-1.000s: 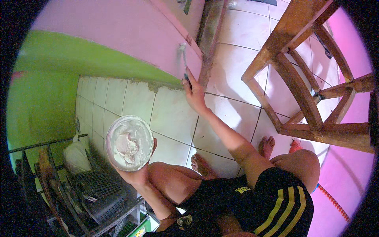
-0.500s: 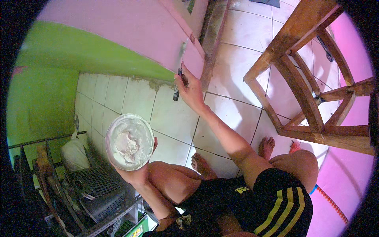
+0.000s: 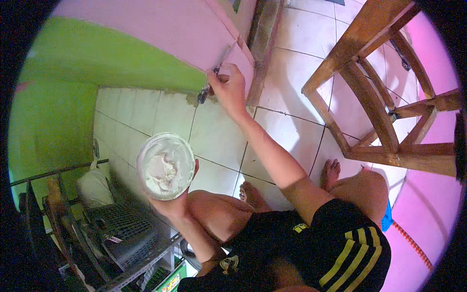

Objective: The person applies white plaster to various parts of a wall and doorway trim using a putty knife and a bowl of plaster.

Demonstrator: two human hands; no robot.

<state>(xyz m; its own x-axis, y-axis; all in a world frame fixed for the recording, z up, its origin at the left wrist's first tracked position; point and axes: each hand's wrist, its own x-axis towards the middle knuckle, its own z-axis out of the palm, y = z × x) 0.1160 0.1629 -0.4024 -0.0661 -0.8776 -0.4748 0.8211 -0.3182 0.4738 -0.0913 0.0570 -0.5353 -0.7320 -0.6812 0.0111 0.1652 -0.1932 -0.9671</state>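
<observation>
My left hand (image 3: 171, 206) is wrapped round the underside and side of a round tub (image 3: 188, 146) and holds it up. Inside the tub sits thick white paste (image 3: 163, 171), scooped unevenly in the middle. Pinched in my right hand (image 3: 230, 90) is a putty knife (image 3: 203, 94) with a dark, paste-smeared handle. Its thin blade points up and away, lying against or close to the pink part of the wall (image 3: 160, 36) near the corner edge; exact contact cannot be made out.
Below the pink is a green wall band (image 3: 121, 61), meeting white floor tiles (image 3: 214, 131). A wooden frame piece (image 3: 369, 107) stands at the right. On the lower left, a metal rack (image 3: 141, 260) carries a black plastic basket (image 3: 129, 224) and a whitish bag (image 3: 95, 187).
My right hand has moved slightly up and left, and the putty knife has tilted, its handle swinging left. The tub in my left hand has shifted a little right and up.
</observation>
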